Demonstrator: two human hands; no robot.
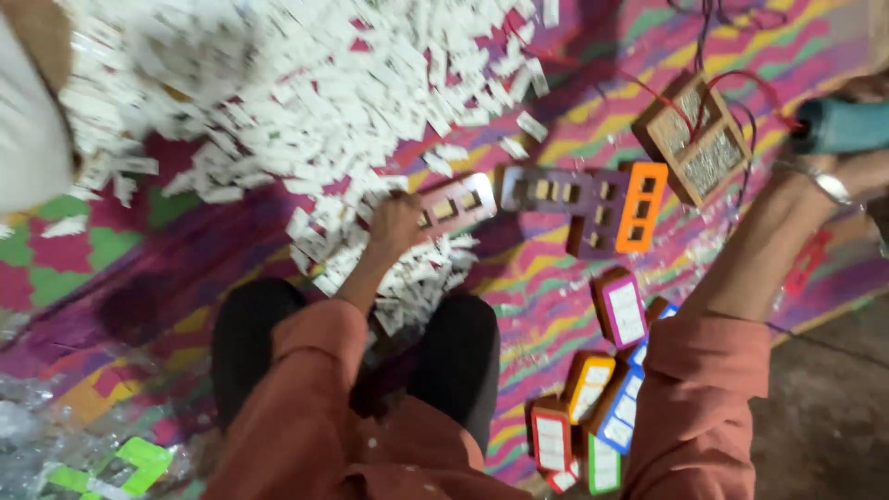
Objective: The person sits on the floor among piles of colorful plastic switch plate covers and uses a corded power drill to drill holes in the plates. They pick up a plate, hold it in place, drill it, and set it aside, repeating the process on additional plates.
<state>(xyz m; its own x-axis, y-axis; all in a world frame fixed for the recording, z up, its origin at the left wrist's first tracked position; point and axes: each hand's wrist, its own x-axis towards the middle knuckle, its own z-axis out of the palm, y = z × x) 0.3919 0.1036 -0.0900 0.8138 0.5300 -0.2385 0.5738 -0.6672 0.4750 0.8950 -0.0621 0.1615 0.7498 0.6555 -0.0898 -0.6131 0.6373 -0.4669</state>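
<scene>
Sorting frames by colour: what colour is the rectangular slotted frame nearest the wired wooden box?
Orange, clearest in the head view.

I have one view only, from the camera on the person's head, and it looks steeply down over the lap and both sleeves onto the striped mat (pixel 574 306). It sits close enough that the knees fill the lower middle, tilted so the mat's stripes run aslant. The bare floor (pixel 824 407) shows at lower right.

Zigzag-patterned mat (pixel 574 306) over bare floor (pixel 824 417)
</scene>
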